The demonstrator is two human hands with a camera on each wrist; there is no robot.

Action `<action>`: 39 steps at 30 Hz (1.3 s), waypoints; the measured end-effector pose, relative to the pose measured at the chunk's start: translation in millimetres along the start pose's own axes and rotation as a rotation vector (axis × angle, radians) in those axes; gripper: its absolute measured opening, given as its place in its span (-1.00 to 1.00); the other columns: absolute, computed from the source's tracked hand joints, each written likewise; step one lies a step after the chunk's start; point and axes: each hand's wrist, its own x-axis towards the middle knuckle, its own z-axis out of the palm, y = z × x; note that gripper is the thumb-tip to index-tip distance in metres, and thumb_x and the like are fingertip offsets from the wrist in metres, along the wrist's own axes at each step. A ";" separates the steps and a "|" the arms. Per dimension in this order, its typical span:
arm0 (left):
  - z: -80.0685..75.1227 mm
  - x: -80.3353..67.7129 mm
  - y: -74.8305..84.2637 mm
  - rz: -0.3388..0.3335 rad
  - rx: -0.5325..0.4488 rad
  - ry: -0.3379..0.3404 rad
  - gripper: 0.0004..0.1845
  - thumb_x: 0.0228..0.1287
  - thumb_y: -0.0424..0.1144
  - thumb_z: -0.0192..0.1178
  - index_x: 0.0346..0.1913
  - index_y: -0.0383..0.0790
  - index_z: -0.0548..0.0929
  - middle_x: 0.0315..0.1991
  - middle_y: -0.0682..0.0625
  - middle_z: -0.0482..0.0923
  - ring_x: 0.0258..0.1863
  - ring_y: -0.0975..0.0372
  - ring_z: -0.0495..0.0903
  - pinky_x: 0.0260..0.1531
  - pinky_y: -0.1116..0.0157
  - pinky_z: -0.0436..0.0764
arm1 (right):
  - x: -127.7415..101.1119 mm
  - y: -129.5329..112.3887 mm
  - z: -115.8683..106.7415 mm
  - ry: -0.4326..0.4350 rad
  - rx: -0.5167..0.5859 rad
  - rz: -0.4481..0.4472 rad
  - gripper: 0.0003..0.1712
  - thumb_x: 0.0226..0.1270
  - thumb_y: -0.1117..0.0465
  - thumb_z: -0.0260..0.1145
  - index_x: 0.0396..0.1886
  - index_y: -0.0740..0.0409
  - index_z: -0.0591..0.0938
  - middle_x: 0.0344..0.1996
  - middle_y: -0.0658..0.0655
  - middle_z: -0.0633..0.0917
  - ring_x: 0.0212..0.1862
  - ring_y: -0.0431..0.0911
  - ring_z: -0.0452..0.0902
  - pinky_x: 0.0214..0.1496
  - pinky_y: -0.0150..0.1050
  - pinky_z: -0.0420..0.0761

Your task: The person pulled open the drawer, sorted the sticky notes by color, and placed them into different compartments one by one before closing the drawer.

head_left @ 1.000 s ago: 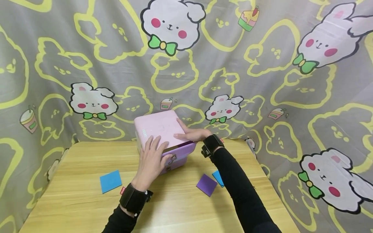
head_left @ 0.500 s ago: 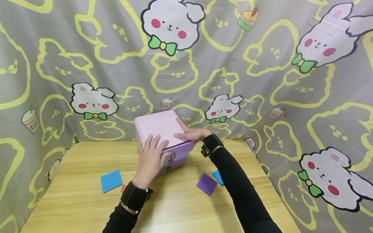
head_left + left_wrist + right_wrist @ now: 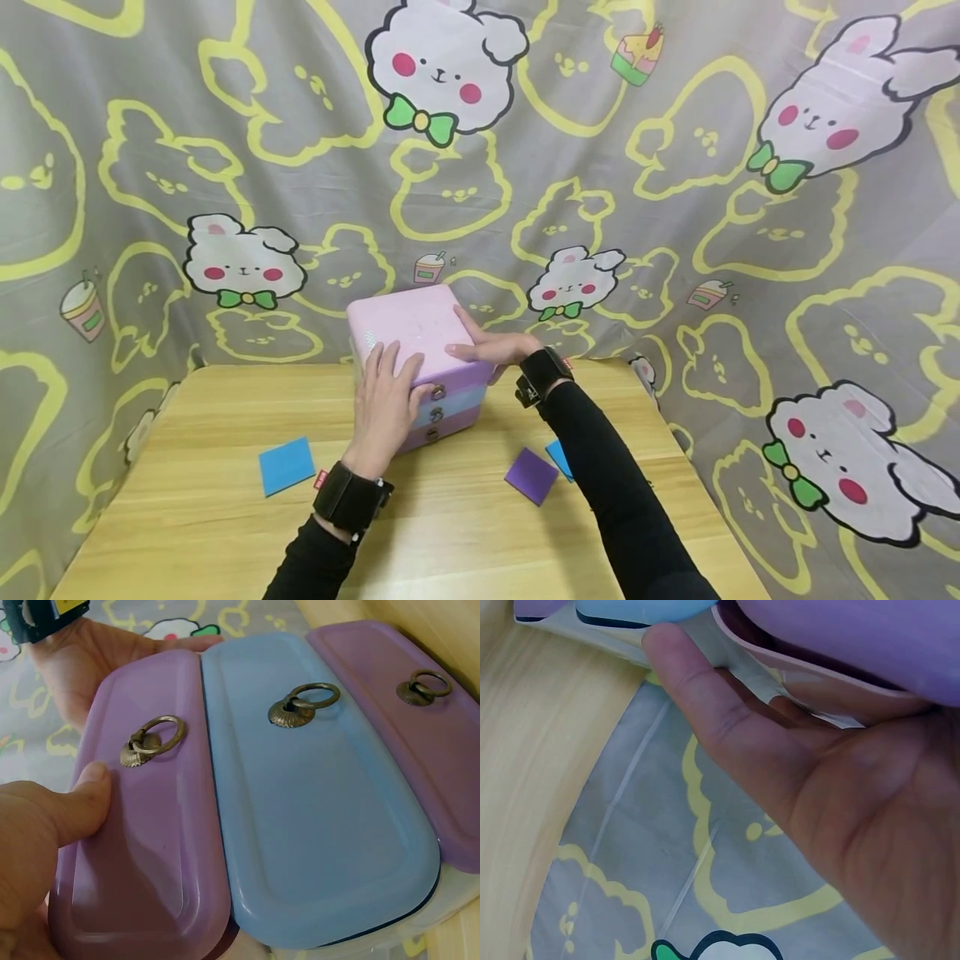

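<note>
A small pink drawer box (image 3: 416, 329) stands at the back middle of the wooden table (image 3: 465, 542). Its front carries a purple top drawer (image 3: 150, 847), a blue middle drawer (image 3: 315, 810) and a purple bottom drawer (image 3: 420, 727), each with a brass ring pull, all flush. My left hand (image 3: 386, 400) lies with straight fingers on the box's top while its thumb (image 3: 75, 806) presses the top drawer's front. My right hand (image 3: 491, 346) rests flat against the box's right side and top edge, its thumb (image 3: 690, 682) along the lower corner.
A blue square card (image 3: 286, 466) lies on the table left of my left arm. A purple card (image 3: 532, 476) and another blue card (image 3: 560, 457), partly under my right sleeve, lie to the right. A cartoon-print cloth (image 3: 600, 167) hangs behind and drapes both sides.
The top purple drawer, slightly pulled out before, has slid in flush with the others under my left hand's push. My right hand has stayed on the box.
</note>
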 end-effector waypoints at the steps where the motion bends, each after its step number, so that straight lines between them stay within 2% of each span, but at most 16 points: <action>1: 0.4 0.6 -1.2 0.004 0.003 0.009 -0.48 0.28 0.00 0.36 0.25 -0.09 0.59 0.40 -0.34 0.40 0.46 -0.29 0.27 0.42 -0.32 0.30 | 0.0 -0.6 0.6 0.003 0.000 0.000 0.08 0.41 -0.38 0.14 0.47 -0.77 -0.51 0.65 -0.03 -0.50 0.62 0.30 0.00 0.08 0.21 0.71; 3: 0.7 1.5 -4.0 0.016 0.010 0.023 -0.46 0.26 0.01 0.38 0.24 -0.13 0.59 0.38 -0.35 0.41 0.44 -0.29 0.29 0.45 -0.27 0.30 | -0.1 -1.6 1.7 0.011 0.001 0.003 0.07 0.41 -0.38 0.14 0.48 -0.77 -0.50 0.65 -0.02 -0.48 0.61 0.30 0.02 0.04 0.19 0.72; 6: -1.4 3.7 -7.2 0.028 0.008 0.033 -0.41 0.21 0.04 0.42 0.23 -0.16 0.60 0.36 -0.36 0.43 0.42 -0.29 0.31 0.34 -0.27 0.45 | -0.7 -1.5 2.5 0.023 0.003 -0.001 0.07 0.41 -0.37 0.14 0.49 -0.76 -0.49 0.66 0.00 -0.47 0.58 0.32 0.09 0.00 0.18 0.73; 8: -3.7 5.7 -9.0 0.035 0.001 0.039 -0.35 0.12 0.05 0.49 0.22 -0.17 0.61 0.35 -0.37 0.43 0.41 -0.29 0.32 0.23 -0.28 0.54 | -0.8 -1.4 2.5 0.029 0.005 -0.007 0.07 0.41 -0.37 0.14 0.49 -0.75 -0.49 0.66 0.02 -0.46 0.56 0.33 0.12 -0.03 0.18 0.74; 11: -6.4 9.9 -11.0 0.045 -0.024 0.037 -0.25 -0.05 0.04 0.58 0.21 -0.20 0.61 0.35 -0.38 0.42 0.41 -0.30 0.31 0.18 -0.28 0.56 | -2.1 -2.2 2.0 0.034 0.013 -0.012 0.06 0.42 -0.37 0.13 0.50 -0.75 -0.48 0.65 0.01 -0.47 0.56 0.35 0.11 -0.04 0.19 0.74; 15: -7.9 16.4 -12.1 0.037 -0.041 -0.015 -0.13 -0.20 0.02 0.66 0.24 -0.18 0.54 0.38 -0.37 0.37 0.44 -0.32 0.24 0.07 -0.32 0.61 | -4.8 -5.2 1.5 0.046 0.018 -0.008 0.05 0.41 -0.38 0.13 0.49 -0.76 -0.47 0.65 -0.04 -0.49 0.57 0.33 0.11 -0.04 0.21 0.73; 19: -9.8 22.4 -12.6 0.017 -0.029 -0.069 -0.03 -0.32 -0.04 0.73 0.27 -0.15 0.49 0.44 -0.37 0.30 0.47 -0.34 0.19 -0.09 -0.37 0.64 | -6.0 -9.5 2.1 0.074 -0.009 -0.015 0.06 0.40 -0.39 0.14 0.54 -0.68 -0.43 0.66 -0.04 -0.45 0.55 0.29 0.16 0.00 0.21 0.72; 24: -11.7 29.4 -10.6 -0.011 -0.022 -0.175 0.03 -0.29 -0.10 0.72 0.38 -0.09 0.43 0.53 -0.36 0.18 0.51 -0.36 0.09 -0.15 -0.43 0.60 | -8.9 -12.5 3.0 0.129 -0.054 -0.055 0.08 0.43 -0.34 0.15 0.62 -0.48 -0.37 0.68 -0.01 -0.35 0.57 0.26 0.13 -0.02 0.19 0.73; 26: -10.9 31.7 -9.4 -0.020 -0.018 -0.215 0.04 -0.25 -0.10 0.70 0.41 -0.06 0.41 0.55 -0.33 0.16 0.52 -0.35 0.06 -0.13 -0.46 0.58 | -11.0 -11.6 3.1 0.166 -0.064 -0.093 0.07 0.46 -0.29 0.15 0.65 -0.35 -0.33 0.69 0.03 -0.30 0.60 0.25 0.06 0.00 0.19 0.72; 28: -10.1 33.3 -8.7 -0.021 -0.013 -0.235 0.04 -0.22 -0.10 0.69 0.44 -0.03 0.40 0.55 -0.29 0.17 0.52 -0.34 0.05 -0.09 -0.47 0.56 | -13.7 -10.6 3.6 0.195 -0.059 -0.125 0.05 0.49 -0.23 0.15 0.67 -0.25 -0.30 0.69 0.07 -0.25 0.59 0.25 0.08 -0.01 0.20 0.72; 31: -9.6 33.9 -8.3 -0.008 0.004 -0.239 0.04 -0.22 -0.10 0.67 0.45 -0.01 0.41 0.54 -0.24 0.23 0.50 -0.33 0.08 -0.09 -0.49 0.55 | -16.9 -9.1 6.0 0.219 -0.066 -0.155 0.00 0.52 -0.18 0.14 0.68 -0.14 -0.23 0.69 0.17 -0.14 0.49 0.27 0.27 -0.10 0.10 0.75; 34: -10.1 33.4 -8.0 -0.006 0.015 -0.254 0.03 -0.17 -0.10 0.65 0.47 0.02 0.40 0.55 -0.22 0.24 0.50 -0.35 0.08 -0.06 -0.51 0.51 | -20.3 -8.6 10.1 0.242 -0.105 -0.160 -0.04 0.53 -0.16 0.13 0.68 -0.08 -0.16 0.66 0.24 -0.01 0.30 0.27 0.51 -0.18 0.04 0.76; 39: -11.2 32.1 -7.7 -0.018 0.016 -0.265 0.01 -0.10 -0.12 0.62 0.50 0.04 0.36 0.57 -0.23 0.19 0.52 -0.36 0.05 0.03 -0.58 0.39 | -29.3 -10.0 19.2 0.397 -0.212 -0.201 -0.16 0.54 -0.09 0.16 0.64 0.10 0.10 0.56 0.27 0.30 0.36 0.22 0.51 0.30 0.12 0.61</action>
